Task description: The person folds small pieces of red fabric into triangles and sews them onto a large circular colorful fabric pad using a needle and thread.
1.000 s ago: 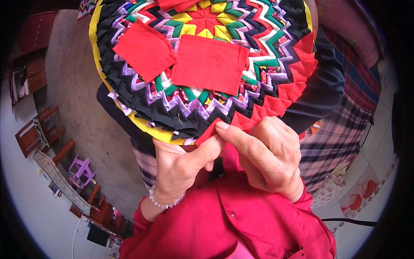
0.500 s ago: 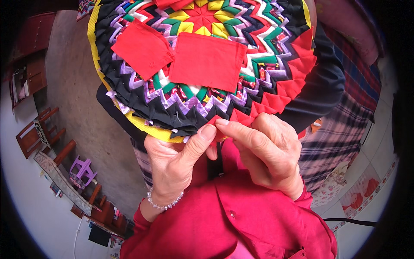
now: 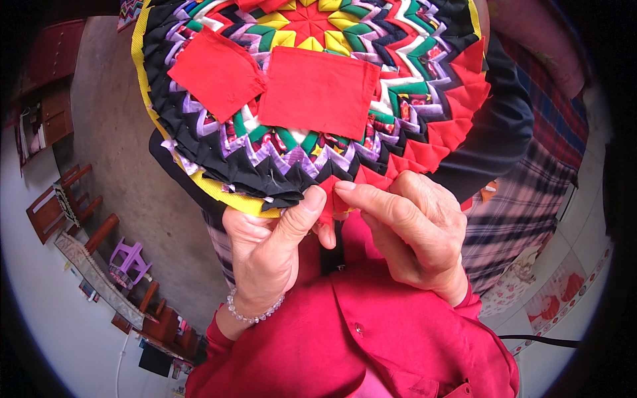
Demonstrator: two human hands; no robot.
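A round patchwork piece of folded fabric points in many colours lies before me, with a yellow backing at its rim. Black points line its left edge, red ones its right. My left hand is closed on the near rim, thumb on top and fingers mostly hidden beneath. Between my two hands a red folded fabric piece sits at the rim. My right hand is closed, its index fingertip pressing on that red piece and its other fingers curled. Two loose red cloth pieces, one squarish and one wider, rest on the patchwork.
Plaid cloth spreads under and right of the patchwork. Far left on the floor are a purple plastic stool and wooden chairs. A black cable runs at the lower right.
My left thumb has drawn back slightly from my right fingertip, showing more of the red folded piece between them. The patchwork has shifted very slightly.
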